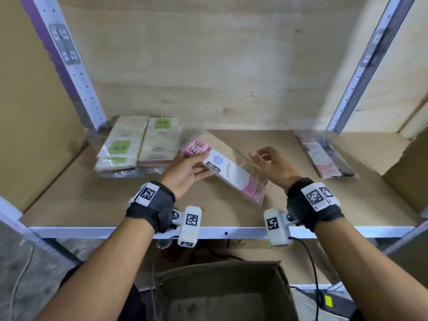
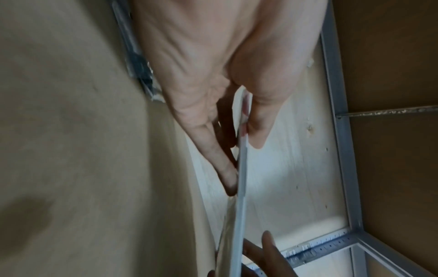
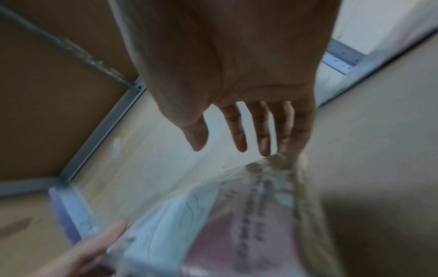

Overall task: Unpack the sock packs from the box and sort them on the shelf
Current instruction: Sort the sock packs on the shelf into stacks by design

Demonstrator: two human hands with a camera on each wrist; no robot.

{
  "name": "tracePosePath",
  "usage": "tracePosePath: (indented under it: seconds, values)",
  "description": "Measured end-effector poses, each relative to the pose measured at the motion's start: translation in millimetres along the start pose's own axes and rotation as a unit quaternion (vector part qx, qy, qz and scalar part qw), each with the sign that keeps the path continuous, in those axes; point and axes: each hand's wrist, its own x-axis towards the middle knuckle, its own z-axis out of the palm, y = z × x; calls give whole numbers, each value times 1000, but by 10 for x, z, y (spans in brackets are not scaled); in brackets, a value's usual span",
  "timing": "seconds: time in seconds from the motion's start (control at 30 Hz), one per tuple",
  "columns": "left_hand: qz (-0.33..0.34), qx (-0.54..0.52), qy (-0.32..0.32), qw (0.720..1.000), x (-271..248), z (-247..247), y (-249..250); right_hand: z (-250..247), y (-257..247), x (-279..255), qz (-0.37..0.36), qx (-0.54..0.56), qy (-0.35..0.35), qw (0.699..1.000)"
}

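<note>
A pink-labelled sock pack in clear wrap hangs tilted above the middle of the shelf. My left hand holds its upper end, thumb on top and fingers beneath; the left wrist view shows the pack edge-on, pinched between thumb and fingers. My right hand hovers just right of the pack with relaxed fingers, holding nothing; in the right wrist view its fingertips are just above the pack. The cardboard box stands open below the shelf.
Green-labelled packs and more packs are stacked at the back left of the shelf. A pink and dark pack pile lies at the right. Metal uprights and cardboard side walls frame the bay. Cables hang below.
</note>
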Motion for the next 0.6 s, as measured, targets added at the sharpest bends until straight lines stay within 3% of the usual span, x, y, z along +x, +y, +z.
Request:
tracePosePath:
  seconds: [0.07, 0.17, 0.23, 0.37, 0.6]
  values:
    - [2, -5, -10, 1000, -30, 79, -66, -71, 90, 32, 66, 20, -17, 997]
    - [-1, -23, -10, 1000, -35, 158, -136, -173, 195, 44, 75, -1, -40, 996]
    - [0, -20, 12, 1000, -13, 168, -141, -208, 229, 12, 77, 56, -60, 994]
    - [71, 98, 89, 989, 58, 16, -122, -281, 238, -35, 56, 127, -60, 988]
    - [146, 290, 127, 937, 105, -177, 19, -362, 214, -115, 27, 102, -84, 991]
